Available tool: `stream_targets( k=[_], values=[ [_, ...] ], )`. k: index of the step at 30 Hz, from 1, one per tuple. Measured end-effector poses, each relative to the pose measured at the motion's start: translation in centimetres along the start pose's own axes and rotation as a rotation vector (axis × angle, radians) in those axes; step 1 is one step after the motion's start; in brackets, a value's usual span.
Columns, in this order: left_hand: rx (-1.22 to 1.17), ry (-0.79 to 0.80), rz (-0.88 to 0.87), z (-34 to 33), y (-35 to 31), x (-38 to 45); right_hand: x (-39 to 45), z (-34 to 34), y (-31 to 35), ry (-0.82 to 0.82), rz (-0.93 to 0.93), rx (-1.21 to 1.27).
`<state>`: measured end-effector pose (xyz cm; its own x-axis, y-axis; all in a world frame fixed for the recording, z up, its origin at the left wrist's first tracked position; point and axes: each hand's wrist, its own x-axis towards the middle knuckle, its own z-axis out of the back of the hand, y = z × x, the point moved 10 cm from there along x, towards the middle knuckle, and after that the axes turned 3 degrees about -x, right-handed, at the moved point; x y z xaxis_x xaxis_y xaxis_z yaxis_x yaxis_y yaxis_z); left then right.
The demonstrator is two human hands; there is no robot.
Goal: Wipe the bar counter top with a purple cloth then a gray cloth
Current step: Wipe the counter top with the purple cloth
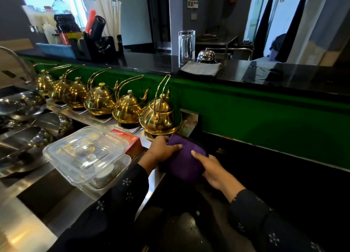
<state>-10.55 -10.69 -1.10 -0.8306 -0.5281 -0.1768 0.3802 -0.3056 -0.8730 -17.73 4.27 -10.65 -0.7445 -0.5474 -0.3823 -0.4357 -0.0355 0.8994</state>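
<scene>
Hands [186,157] around folded purple cloth [184,160]

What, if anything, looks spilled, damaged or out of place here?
Nothing stands out. Both hands, left and right, hold the folded purple cloth; the folded gray cloth lies flat on the glossy black bar counter top.

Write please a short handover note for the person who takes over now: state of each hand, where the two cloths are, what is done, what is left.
Left hand: grips the left edge of the purple cloth.
Right hand: grips its right side, thumb on top.
Purple cloth: folded, held low at the end of the steel worktop, beside the nearest gold teapot, not on the bar counter top.
Gray cloth: folded on the black bar counter top, in front of the service bell and tall glass.
Done: purple cloth picked up. No wiping can be confirmed.
Left: wipe the counter top with purple, then with gray.
</scene>
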Motion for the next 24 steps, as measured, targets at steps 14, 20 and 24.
stream_targets(
  k=[14,20,24],
  values=[
    [-0.35,0.058,-0.504,-11.6,-14.9,-2.1,-11.5,16.2,16.2,-0.459,0.589,-0.22],
    [-0.351,-0.049,-0.674,-14.4,-22.0,-4.2,-16.4,21.5,22.2,-0.684,0.767,-0.441],
    [-0.307,-0.072,-0.698,-15.0,-25.5,-3.9,-17.5,22.9,25.7,-0.7,0.819,-0.509]
  ],
)
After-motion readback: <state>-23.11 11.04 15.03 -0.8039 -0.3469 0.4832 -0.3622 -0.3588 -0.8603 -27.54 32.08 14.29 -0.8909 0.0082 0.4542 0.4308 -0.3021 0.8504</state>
